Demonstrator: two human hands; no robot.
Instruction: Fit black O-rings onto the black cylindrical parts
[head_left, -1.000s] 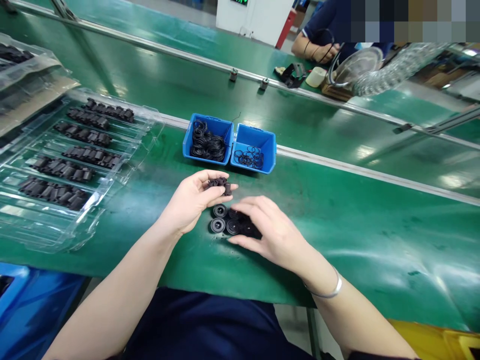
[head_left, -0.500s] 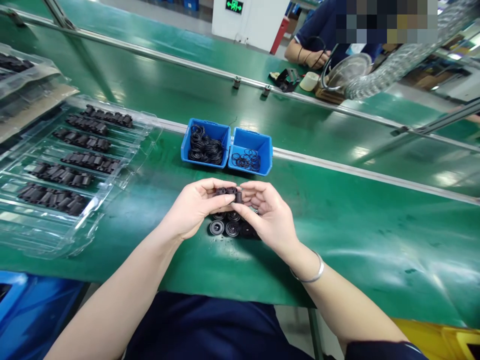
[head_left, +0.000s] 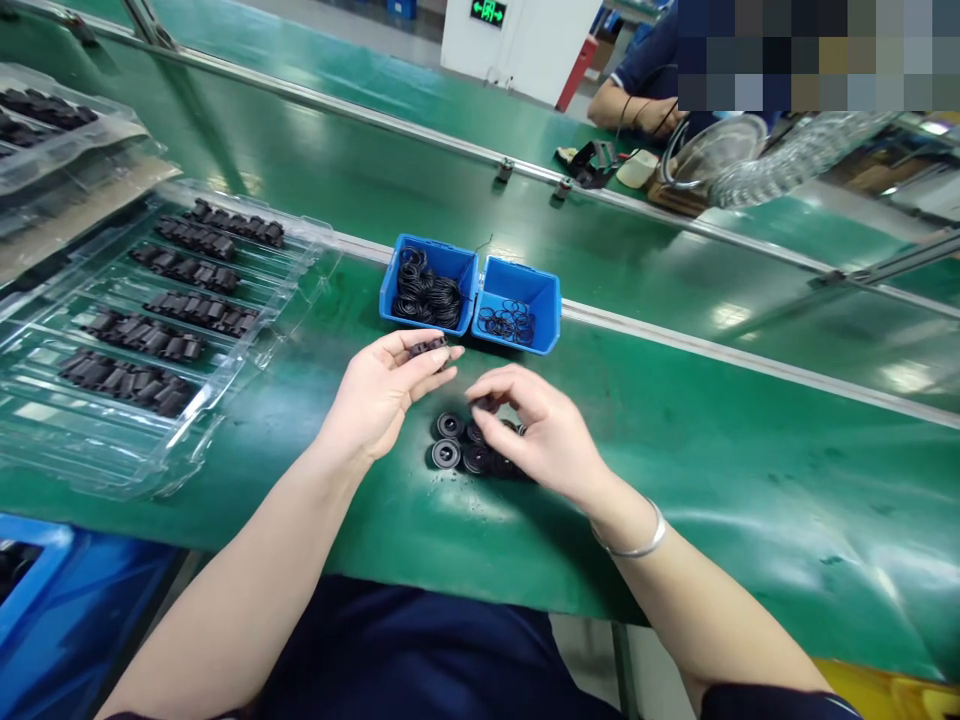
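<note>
In my left hand (head_left: 386, 390) are small black ribbed parts (head_left: 427, 347), pinched between thumb and fingers in front of the blue bins. My right hand (head_left: 536, 425) pinches one small black part (head_left: 484, 403) over a group of round black parts (head_left: 447, 455) on the green table. These round pieces have ringed tops and stand close together in rows; my right hand hides some of them. The left blue bin (head_left: 386, 300) holds a heap of black rubber rings (head_left: 427, 290). Fewer thin black rings (head_left: 508, 322) lie in the right blue bin (head_left: 553, 318).
A clear plastic tray (head_left: 300, 260) with rows of black parts (head_left: 142, 335) lies at left, beside stacked trays (head_left: 75, 170). A metal rail (head_left: 360, 140) crosses behind the bins. Beyond it are a co-worker's arm (head_left: 637, 110) and a flexible clear duct (head_left: 795, 165).
My hands have come apart. The left moved up and left with its black parts; the right now holds a small black part lower, over the round pieces. The camera view shifted slightly.
</note>
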